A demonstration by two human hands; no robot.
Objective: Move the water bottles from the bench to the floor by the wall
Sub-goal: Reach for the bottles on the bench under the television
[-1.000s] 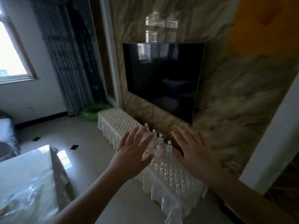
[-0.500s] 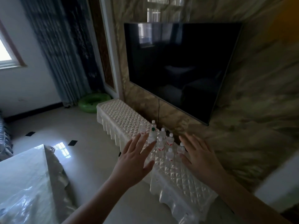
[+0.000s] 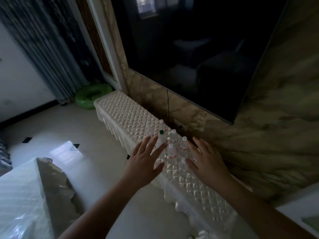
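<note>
Both hands have neared the clear, white-capped water bottles (image 3: 172, 149).

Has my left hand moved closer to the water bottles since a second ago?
Yes. The left hand has advanced toward the clear plastic water bottles on the white quilted bench.

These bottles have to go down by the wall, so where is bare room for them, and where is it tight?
Bare floor lies open before the bench, bordered by the green ring and the covered table. The bench's far end is also free. It is crowded around the bottles, between the left hand and right hand.
</note>
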